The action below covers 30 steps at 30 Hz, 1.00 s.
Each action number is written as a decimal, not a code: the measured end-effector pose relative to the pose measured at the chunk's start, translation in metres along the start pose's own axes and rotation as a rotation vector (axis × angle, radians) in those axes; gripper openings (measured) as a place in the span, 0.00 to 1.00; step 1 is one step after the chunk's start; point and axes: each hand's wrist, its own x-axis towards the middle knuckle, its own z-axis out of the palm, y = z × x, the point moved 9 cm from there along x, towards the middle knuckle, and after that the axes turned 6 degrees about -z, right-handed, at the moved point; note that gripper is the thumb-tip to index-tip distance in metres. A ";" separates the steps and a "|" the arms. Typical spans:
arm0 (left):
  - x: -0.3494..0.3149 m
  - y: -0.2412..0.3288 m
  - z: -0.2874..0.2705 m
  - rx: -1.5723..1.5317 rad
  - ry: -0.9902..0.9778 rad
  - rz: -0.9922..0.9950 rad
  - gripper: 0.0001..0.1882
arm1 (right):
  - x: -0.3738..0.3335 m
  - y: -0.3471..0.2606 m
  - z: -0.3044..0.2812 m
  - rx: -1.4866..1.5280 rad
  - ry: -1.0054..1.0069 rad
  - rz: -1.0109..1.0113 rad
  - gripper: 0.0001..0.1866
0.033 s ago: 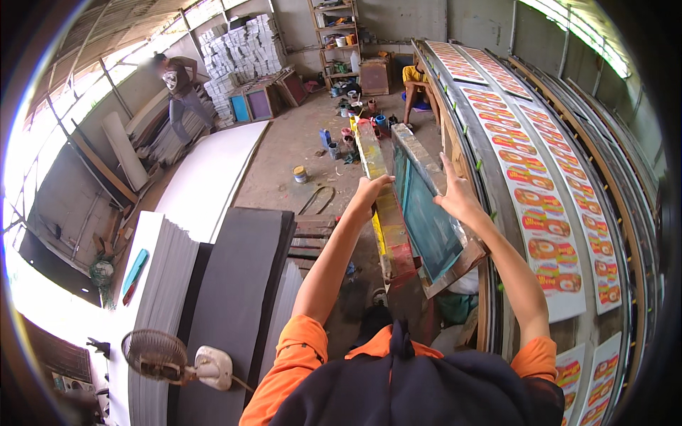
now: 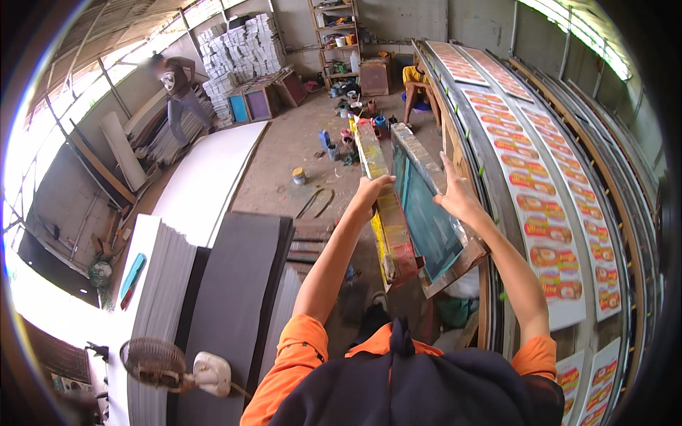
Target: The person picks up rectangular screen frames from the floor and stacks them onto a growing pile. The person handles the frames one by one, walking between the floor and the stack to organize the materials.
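2 wooden frames up in front of the chest, over the floor gap left of the long table. Left: paint-stained frame (image 2: 398, 241), seen nearly edge-on. Right: teal-mesh frame (image 2: 430, 213), tilted, mesh showing.

Orientation (12 = straight ahead): both long axes run about 11:30 to 5:30, far ends at 11:30. Right one leans a bit more toward 11. Mesh face seems to look up and toward 9; exact tilt unclear.

Grip: left hand (image 2: 371, 193) grasps the stained frame, thumb on top, fingers hidden. Right hand (image 2: 458, 199) is on the outer rail of the teal one, index finger stretched toward 12; can't tell how firmly it's clamped.

To hold these well, I'd keep wood corners off the mesh, fingers on rails only, near ends clear of the table.

Further out: table (image 2: 561, 344) with printed sheets (image 2: 533, 188) at 1–4. Dark boards (image 2: 238, 273) at 8, fan (image 2: 160, 366) nearer at 7–8. Cans (image 2: 334, 151) on the floor toward 12. Seated co-worker (image 2: 414, 77) just past 12, 1 more person (image 2: 183, 96) standing at 10.
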 end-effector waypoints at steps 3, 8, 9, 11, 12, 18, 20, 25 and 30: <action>0.077 0.029 -0.001 -0.027 -0.077 0.026 0.20 | 0.081 0.015 0.011 0.027 -0.075 0.023 0.49; 0.177 0.079 -0.029 -0.010 -0.013 0.037 0.16 | 0.197 0.025 0.031 0.060 -0.087 -0.046 0.49; 0.195 0.088 -0.035 -0.017 0.006 0.066 0.16 | 0.221 0.029 0.034 0.049 -0.091 -0.068 0.49; 0.233 0.110 -0.048 -0.036 0.032 0.133 0.15 | 0.270 0.030 0.039 0.048 -0.133 -0.051 0.49; 0.252 0.121 -0.056 -0.029 0.045 0.150 0.16 | 0.295 0.031 0.045 0.063 -0.133 -0.081 0.49; 0.362 0.167 -0.108 0.038 0.136 0.157 0.15 | 0.445 0.054 0.100 0.138 -0.146 -0.273 0.49; 0.397 0.187 -0.135 0.105 0.230 0.178 0.10 | 0.490 0.048 0.123 0.188 -0.174 -0.329 0.50; 0.468 0.234 -0.198 0.081 0.410 0.214 0.08 | 0.612 0.043 0.175 0.247 -0.291 -0.397 0.50; 0.527 0.270 -0.278 0.097 0.573 0.277 0.07 | 0.712 0.020 0.218 0.243 -0.307 -0.506 0.50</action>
